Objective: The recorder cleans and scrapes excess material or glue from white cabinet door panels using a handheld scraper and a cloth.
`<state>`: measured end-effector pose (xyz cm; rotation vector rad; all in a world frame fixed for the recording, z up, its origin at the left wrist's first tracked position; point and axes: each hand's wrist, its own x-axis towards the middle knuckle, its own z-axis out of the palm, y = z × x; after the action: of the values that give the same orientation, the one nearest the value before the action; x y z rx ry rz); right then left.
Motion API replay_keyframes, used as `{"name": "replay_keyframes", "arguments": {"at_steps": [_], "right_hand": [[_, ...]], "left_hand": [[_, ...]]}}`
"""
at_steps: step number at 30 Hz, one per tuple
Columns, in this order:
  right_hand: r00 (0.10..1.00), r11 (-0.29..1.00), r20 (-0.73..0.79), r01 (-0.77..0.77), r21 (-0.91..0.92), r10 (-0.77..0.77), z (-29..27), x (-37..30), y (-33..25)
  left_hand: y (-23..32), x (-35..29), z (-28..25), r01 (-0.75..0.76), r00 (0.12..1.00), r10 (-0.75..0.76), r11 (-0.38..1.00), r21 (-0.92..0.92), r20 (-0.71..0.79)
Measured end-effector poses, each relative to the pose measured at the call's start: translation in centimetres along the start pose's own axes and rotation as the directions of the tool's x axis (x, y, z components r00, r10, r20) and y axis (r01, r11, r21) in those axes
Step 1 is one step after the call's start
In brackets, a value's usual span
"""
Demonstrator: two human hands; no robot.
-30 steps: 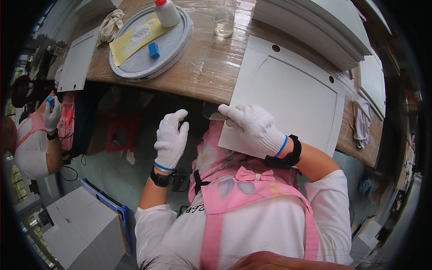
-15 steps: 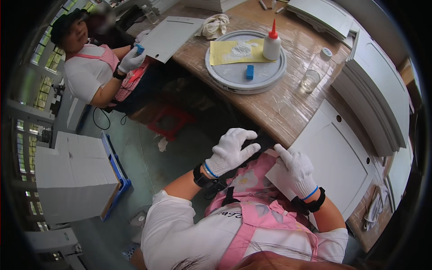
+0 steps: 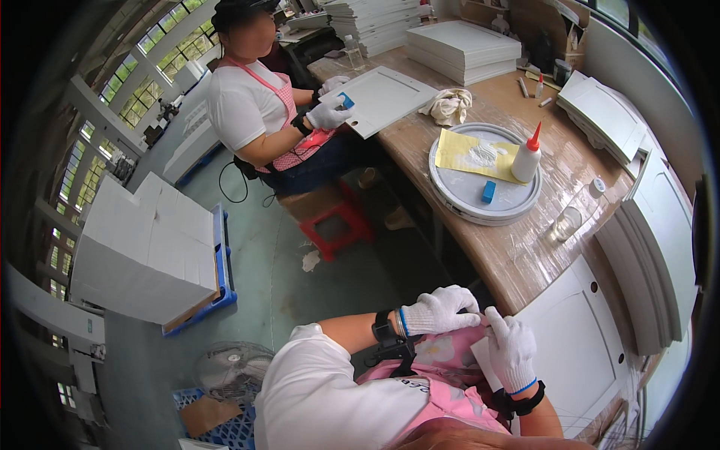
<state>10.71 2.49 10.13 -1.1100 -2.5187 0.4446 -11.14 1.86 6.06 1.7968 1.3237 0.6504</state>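
Both my hands wear white knit gloves and are close together above my pink flowered apron [image 3: 442, 349]. My left hand [image 3: 442, 310] has bent fingers, with a gap between thumb and forefinger and nothing visible in it. My right hand [image 3: 513, 349] stretches its forefinger up toward the left fingertips; its other fingers are partly curled, and I see nothing in them. Whether the fingertips touch is unclear. Beneath and beside my right hand lies a white panel [image 3: 574, 337] with dark round holes, resting partly on the table's edge.
On the film-covered table [image 3: 480, 251], a round grey lid [image 3: 517, 206] carries yellow sandpaper [image 3: 454, 154], a blue block [image 3: 489, 192] and a red-tipped bottle [image 3: 527, 161]. A clear bottle [image 3: 568, 221] and stacked panels [image 3: 645, 247] stand right. A co-worker [image 3: 247, 112] holds another panel [image 3: 386, 97].
My view has swung left and up, so the scene sits further right and lower. My hands have drawn closer together, and the left fingers are more bent.
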Motion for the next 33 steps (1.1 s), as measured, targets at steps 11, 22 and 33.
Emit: {"name": "replay_keyframes", "arguments": {"at_steps": [11,22,33], "right_hand": [[0.992,0.998,-0.109,0.061,0.010,-0.060,1.3,-0.6,0.8],[0.994,0.998,-0.094,0.060,0.021,-0.058,1.9,-1.0,1.7],[0.989,0.996,-0.123,0.083,0.027,-0.079,2.0,-1.1,2.1]], "left_hand": [[-1.0,-0.1,0.1,0.050,0.997,-0.048,0.998,-0.025,0.053],[1.0,-0.4,-1.1,0.159,0.980,-0.152,0.986,-0.050,0.128],[0.0,-0.4,-0.7,0.094,0.991,-0.093,0.995,-0.015,0.094]]}}
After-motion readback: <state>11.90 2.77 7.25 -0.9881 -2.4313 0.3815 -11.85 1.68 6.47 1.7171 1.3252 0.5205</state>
